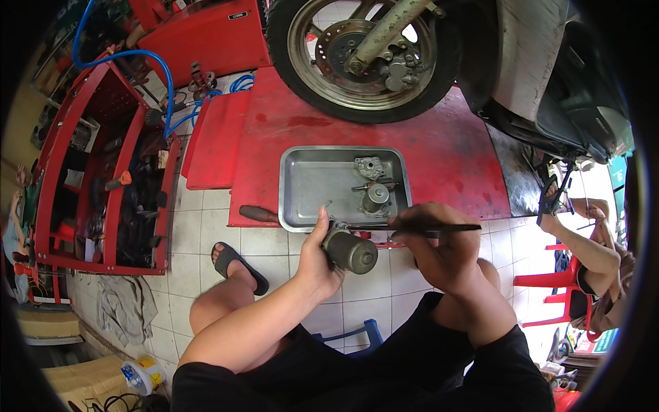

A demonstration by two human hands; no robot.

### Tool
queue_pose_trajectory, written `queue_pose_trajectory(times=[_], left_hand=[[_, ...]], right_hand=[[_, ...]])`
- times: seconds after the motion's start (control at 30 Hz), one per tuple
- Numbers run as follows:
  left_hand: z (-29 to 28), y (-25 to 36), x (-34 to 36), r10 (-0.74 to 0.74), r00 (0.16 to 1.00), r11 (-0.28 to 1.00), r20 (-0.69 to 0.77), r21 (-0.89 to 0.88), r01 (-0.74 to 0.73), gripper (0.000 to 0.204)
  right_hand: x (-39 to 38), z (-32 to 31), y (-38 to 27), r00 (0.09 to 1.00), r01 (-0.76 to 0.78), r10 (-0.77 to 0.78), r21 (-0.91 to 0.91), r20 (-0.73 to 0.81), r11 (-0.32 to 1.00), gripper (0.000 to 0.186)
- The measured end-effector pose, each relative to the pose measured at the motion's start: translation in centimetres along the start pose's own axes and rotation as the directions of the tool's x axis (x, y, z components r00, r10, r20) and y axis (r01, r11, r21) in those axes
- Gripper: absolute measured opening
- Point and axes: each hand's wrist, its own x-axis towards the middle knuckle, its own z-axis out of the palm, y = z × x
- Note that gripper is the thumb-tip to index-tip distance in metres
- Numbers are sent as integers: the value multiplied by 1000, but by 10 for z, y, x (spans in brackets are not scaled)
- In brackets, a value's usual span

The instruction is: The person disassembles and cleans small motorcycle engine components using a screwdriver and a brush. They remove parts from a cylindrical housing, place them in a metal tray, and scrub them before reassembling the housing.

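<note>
My left hand [318, 255] is wrapped round a grey cylindrical starter motor [351, 251], its rounded end tilted toward me. My right hand [439, 247] is closed on a slim dark rod-like tool [461, 227], held level with its thin end at the motor's far end. Whether it is a screwdriver or a brush I cannot make out. Just beyond my hands lies a shallow metal tray [283, 185]. Inside its right half are a second motor-like cylinder [376, 196] and a cast metal part [369, 167]. A dark-handled tool [258, 213] rests by the tray's left corner.
The tray stands on a red lift platform [453, 165] under a scooter's front wheel [364, 62]. At left stands a red tool cart [113, 172] with a blue air hose [168, 89]. A grey rag [127, 307] lies on the tiles. At right a person sits on a red chair [549, 281].
</note>
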Motion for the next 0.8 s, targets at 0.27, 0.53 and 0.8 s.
queue_pose_trajectory(times=[0.27,0.53,0.8], left_hand=[[0,-1,0,-21,999,999,-32,-33,20,56],[3,-2,-2,-2,999,1000,-50,27,3,64],[1,1,-3,-33,999,999,6,17,33,57]], right_hand=[[4,4,-1,992,109,-111,31,58,994,20],[11,16,-14,993,-78,93,187,-72,979,25],[4,-3,-3,995,-23,22,8,96,1000,26]])
